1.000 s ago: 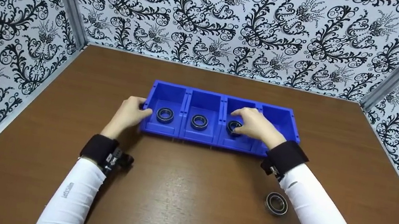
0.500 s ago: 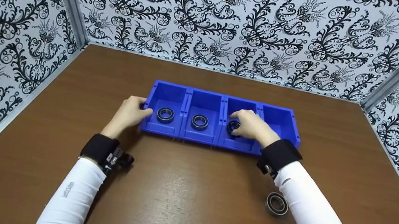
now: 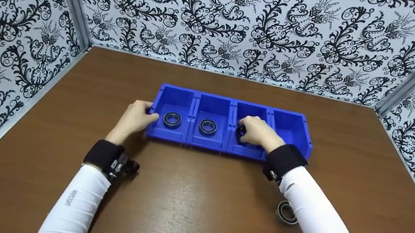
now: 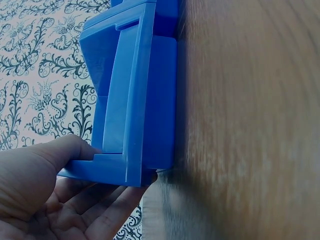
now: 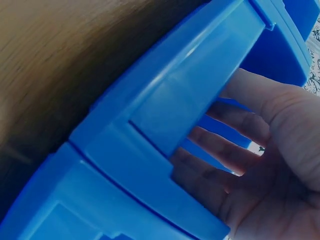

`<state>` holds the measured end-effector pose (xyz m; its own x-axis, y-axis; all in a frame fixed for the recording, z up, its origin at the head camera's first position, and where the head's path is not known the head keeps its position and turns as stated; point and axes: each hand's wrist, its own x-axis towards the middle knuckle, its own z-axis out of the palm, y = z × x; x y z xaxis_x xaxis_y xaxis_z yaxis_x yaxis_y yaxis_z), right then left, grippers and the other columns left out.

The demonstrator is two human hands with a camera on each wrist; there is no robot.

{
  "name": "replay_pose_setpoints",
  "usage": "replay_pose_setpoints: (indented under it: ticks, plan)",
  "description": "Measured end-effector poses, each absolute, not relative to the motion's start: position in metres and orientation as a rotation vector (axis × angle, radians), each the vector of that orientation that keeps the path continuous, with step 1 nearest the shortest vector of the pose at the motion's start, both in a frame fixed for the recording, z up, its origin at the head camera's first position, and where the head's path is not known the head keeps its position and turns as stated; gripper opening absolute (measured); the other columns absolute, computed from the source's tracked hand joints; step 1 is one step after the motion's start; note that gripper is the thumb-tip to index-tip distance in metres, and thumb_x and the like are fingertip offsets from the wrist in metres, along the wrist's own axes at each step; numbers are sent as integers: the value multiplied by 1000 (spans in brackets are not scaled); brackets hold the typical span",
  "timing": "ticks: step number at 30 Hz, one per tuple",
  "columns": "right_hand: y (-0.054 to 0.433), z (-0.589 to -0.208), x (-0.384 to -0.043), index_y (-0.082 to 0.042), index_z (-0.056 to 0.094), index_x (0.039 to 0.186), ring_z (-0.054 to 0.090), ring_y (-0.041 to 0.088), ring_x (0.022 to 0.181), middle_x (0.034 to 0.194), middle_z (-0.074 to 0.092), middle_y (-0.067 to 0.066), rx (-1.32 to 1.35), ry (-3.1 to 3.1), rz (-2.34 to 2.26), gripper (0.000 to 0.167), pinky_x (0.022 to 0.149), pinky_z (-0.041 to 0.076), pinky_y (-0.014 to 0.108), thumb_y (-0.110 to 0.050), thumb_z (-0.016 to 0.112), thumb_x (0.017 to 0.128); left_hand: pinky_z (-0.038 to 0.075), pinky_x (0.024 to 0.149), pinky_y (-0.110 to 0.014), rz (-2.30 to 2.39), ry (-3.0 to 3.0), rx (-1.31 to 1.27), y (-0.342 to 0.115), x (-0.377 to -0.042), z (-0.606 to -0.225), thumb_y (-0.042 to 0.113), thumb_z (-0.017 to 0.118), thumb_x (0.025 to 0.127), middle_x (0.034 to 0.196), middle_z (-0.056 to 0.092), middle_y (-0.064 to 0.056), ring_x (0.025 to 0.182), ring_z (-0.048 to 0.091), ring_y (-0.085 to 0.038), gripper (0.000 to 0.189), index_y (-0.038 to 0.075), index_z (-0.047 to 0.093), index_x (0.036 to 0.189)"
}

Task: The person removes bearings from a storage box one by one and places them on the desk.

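A blue bin row (image 3: 205,142) with several compartments stands on the table. My left hand (image 3: 135,118) grips its left end wall; in the left wrist view the thumb lies inside that wall (image 4: 107,169) and the fingers outside. My right hand (image 3: 258,132) reaches into the third compartment from the left, its thumb and fingers around a black-sealed ball bearing (image 3: 241,132), mostly covered by the hand. The right wrist view shows the fingers (image 5: 220,147) behind the bin's front lip, hiding the bearing. One bearing (image 3: 172,120) lies in the first compartment, another (image 3: 208,127) in the second.
A larger-looking bearing (image 3: 286,213) lies on the brown table (image 3: 177,203) at front right, partly under the right forearm (image 3: 320,222). No bearing shows in the fourth compartment (image 3: 291,127). Patterned panels (image 3: 231,20) stand behind and at both sides.
My right hand has moved slightly left and down in the third compartment, its fingers closing in around the bearing. The right forearm now covers part of the table bearing. The left hand stays put.
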<state>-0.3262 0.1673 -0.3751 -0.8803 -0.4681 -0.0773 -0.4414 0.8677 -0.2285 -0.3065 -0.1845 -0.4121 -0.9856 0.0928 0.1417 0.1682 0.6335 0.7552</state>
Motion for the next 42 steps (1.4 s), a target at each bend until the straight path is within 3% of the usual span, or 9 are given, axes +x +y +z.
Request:
replay_pose_setpoints:
  ticks: [6,16,27,35,42]
  plan:
    - [164,-377,-329,2,66,89,56,33,80,85,60,12,-677,2914,-284,15,77,50,52,-1,71,75,49,86,-44,-1293,-2767,-210,-184,-306,-411,6,58,88,104,70,-19,87,59,-26,37,-8,69,120]
    - [163,-381,-332,3,67,95,60,35,87,93,65,16,-624,2889,-300,19,82,51,53,0,71,77,50,87,-45,-1302,-2771,-206,-183,-306,-411,7,59,88,104,70,-19,88,60,-26,36,-7,69,120]
    - [163,-382,-333,2,65,88,56,33,83,86,61,13,-635,2906,-313,12,78,50,52,2,68,77,50,88,-46,-1313,-2774,-203,-184,-308,-413,8,59,89,106,71,-20,90,62,-27,37,-7,69,122]
    - [164,-386,-334,3,64,85,56,34,84,89,62,16,-687,2933,-264,10,80,50,53,2,66,76,47,78,-41,-1253,-2764,-231,-184,-308,-413,8,59,86,90,67,-11,81,57,-26,29,-5,73,108]
    - [163,-385,-334,2,64,84,54,31,81,86,58,12,-653,2929,-283,8,77,50,51,1,66,76,48,78,-41,-1260,-2761,-229,-185,-309,-413,8,60,86,90,68,-12,82,58,-26,30,-5,73,109]
